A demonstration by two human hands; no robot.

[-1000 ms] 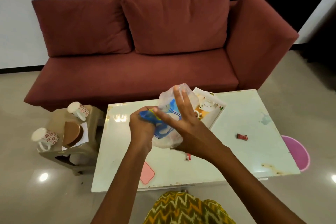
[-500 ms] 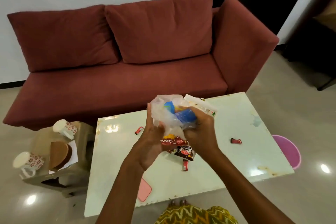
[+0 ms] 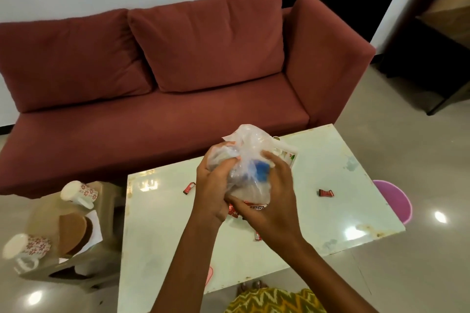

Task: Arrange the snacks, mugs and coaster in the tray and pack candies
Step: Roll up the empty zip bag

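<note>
Left of the pale glossy rectangular coffee table (image 3: 162, 249), two white floral mugs (image 3: 79, 193) lie on a low stool. Above the table's middle, the left hand (image 3: 212, 185) and right hand (image 3: 273, 201) clamp their fingers around a clear crumpled plastic bag (image 3: 250, 150). Right of them, a small red-wrapped candy (image 3: 325, 193) lies on bare tabletop, well inside the right edge.

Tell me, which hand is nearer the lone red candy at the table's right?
Right. The right hand, gripping the bag, sits just left of that candy; the left hand is farther left, across the bag.
</note>
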